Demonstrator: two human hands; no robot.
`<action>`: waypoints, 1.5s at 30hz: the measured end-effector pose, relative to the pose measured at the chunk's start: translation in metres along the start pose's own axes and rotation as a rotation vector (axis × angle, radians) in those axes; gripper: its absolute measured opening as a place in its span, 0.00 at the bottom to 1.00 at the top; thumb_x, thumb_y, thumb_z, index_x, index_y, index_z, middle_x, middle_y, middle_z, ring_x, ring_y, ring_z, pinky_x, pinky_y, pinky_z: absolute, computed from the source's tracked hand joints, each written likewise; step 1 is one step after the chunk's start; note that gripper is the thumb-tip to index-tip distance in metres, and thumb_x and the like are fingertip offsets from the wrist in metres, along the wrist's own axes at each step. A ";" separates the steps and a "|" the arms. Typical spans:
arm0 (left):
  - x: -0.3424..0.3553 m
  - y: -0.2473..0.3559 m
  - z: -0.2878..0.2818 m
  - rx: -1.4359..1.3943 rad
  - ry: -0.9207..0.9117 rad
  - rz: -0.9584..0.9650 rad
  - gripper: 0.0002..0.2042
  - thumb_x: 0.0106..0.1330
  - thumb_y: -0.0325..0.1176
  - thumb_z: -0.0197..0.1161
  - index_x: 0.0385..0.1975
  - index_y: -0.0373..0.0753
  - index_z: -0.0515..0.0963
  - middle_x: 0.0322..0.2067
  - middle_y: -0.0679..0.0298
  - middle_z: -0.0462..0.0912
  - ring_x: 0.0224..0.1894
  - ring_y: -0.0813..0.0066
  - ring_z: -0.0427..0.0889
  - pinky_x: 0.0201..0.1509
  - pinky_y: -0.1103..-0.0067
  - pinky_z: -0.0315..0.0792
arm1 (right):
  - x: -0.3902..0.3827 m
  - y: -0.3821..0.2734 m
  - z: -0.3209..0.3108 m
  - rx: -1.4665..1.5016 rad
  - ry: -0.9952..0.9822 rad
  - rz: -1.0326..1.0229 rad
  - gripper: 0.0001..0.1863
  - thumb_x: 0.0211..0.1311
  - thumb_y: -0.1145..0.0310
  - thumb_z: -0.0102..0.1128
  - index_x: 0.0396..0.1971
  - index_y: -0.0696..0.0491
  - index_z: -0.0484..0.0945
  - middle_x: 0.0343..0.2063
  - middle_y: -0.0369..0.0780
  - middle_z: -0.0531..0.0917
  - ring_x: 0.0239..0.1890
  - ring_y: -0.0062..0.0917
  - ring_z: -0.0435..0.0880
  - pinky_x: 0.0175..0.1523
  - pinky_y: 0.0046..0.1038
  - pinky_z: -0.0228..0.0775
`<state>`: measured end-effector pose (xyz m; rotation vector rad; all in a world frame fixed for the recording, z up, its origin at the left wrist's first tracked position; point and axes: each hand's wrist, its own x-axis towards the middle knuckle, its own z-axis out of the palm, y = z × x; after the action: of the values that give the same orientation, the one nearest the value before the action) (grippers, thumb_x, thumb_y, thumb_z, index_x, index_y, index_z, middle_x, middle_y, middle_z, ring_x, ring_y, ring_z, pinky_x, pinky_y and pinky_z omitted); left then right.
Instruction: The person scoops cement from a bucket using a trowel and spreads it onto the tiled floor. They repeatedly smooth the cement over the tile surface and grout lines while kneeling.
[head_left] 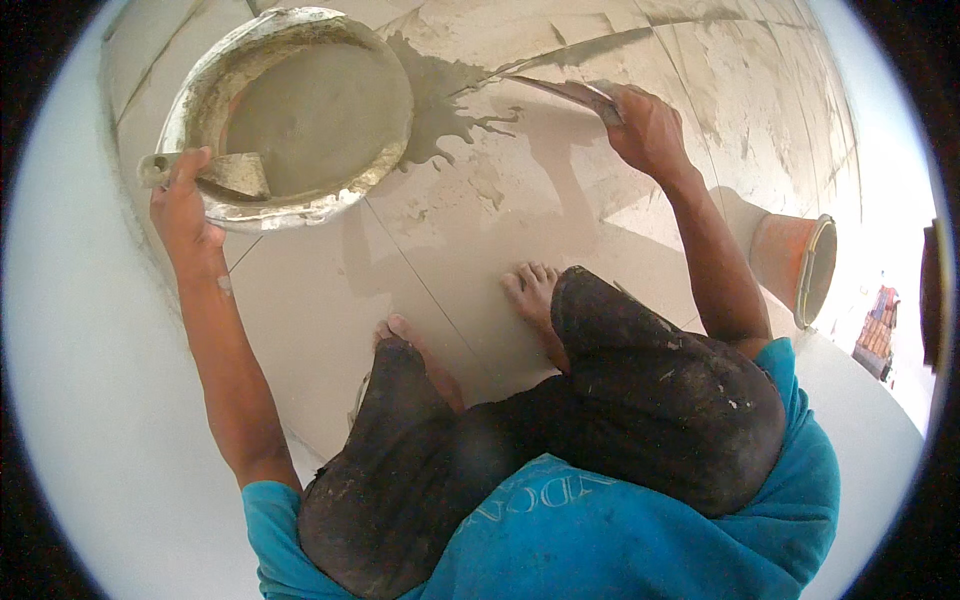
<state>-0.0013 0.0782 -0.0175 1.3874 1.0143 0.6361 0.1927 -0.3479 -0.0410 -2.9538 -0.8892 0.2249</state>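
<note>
My left hand [185, 210] is closed round the handle of a putty knife [238, 175], whose cement-coated blade reaches over the near left rim of a round basin [290, 212]. Grey wet cement slurry [320, 115] lies inside the basin, and dried splashes crust its rim. Out to the right, my right hand [650, 130] grips a thin flat-bladed trowel [560, 90]. Its blade shows nearly edge-on, pointing left toward the spilled slurry [435, 95] beside the basin. Whether the blade tip touches the floor I cannot tell.
Beige floor tiles [440, 240] carry smeared cement on the far and right sides. An orange bucket [785, 262] lies tipped on its side at the right. A pale wall [70, 300] runs along the left. My bare feet [533, 295] are on the tiles between the hands.
</note>
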 end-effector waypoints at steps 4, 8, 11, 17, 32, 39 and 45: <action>0.003 -0.001 -0.001 -0.009 -0.013 0.010 0.25 0.46 0.27 0.70 0.46 0.27 0.70 0.42 0.52 0.76 0.43 0.62 0.78 0.49 0.70 0.74 | 0.001 -0.002 -0.004 0.004 -0.018 0.029 0.15 0.64 0.62 0.51 0.48 0.44 0.78 0.36 0.42 0.83 0.40 0.38 0.82 0.47 0.43 0.73; 0.004 0.001 -0.001 -0.040 -0.035 0.007 0.26 0.45 0.26 0.71 0.46 0.26 0.69 0.43 0.52 0.76 0.44 0.61 0.78 0.49 0.70 0.73 | -0.002 0.001 -0.001 0.117 0.149 -0.053 0.09 0.54 0.72 0.56 0.36 0.55 0.79 0.29 0.46 0.82 0.33 0.43 0.81 0.39 0.42 0.72; 0.010 -0.002 -0.006 -0.040 -0.012 -0.010 0.27 0.44 0.26 0.71 0.46 0.26 0.70 0.43 0.51 0.75 0.46 0.60 0.77 0.50 0.70 0.72 | 0.000 0.004 -0.001 0.085 0.138 -0.064 0.10 0.54 0.72 0.56 0.37 0.55 0.79 0.30 0.46 0.82 0.33 0.43 0.82 0.38 0.41 0.72; 0.013 -0.006 -0.009 -0.023 -0.005 -0.009 0.28 0.43 0.27 0.72 0.46 0.25 0.70 0.44 0.50 0.75 0.48 0.60 0.75 0.51 0.69 0.72 | 0.004 0.002 -0.006 0.031 -0.021 0.009 0.15 0.64 0.63 0.51 0.49 0.46 0.78 0.36 0.43 0.83 0.41 0.38 0.82 0.45 0.42 0.74; 0.002 0.007 0.000 -0.008 0.003 0.032 0.24 0.45 0.25 0.71 0.43 0.25 0.72 0.40 0.52 0.78 0.43 0.62 0.78 0.50 0.71 0.73 | 0.005 0.003 -0.008 0.017 0.011 -0.015 0.16 0.63 0.63 0.52 0.50 0.45 0.77 0.36 0.42 0.83 0.39 0.37 0.83 0.45 0.41 0.75; 0.004 0.005 -0.001 -0.016 0.004 0.032 0.24 0.45 0.25 0.71 0.44 0.26 0.72 0.42 0.51 0.77 0.44 0.61 0.78 0.51 0.70 0.72 | 0.007 0.003 -0.009 0.009 -0.017 -0.001 0.16 0.64 0.62 0.51 0.50 0.44 0.77 0.37 0.41 0.83 0.40 0.37 0.82 0.45 0.41 0.74; 0.002 0.007 0.003 -0.020 -0.004 0.034 0.26 0.45 0.26 0.71 0.45 0.26 0.70 0.42 0.50 0.76 0.45 0.61 0.78 0.50 0.69 0.72 | 0.006 0.006 0.001 0.071 0.152 -0.059 0.14 0.52 0.73 0.57 0.41 0.52 0.79 0.30 0.44 0.82 0.34 0.41 0.82 0.39 0.40 0.73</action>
<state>0.0033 0.0798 -0.0118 1.3901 0.9810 0.6668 0.2008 -0.3495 -0.0437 -2.8301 -0.9257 0.0283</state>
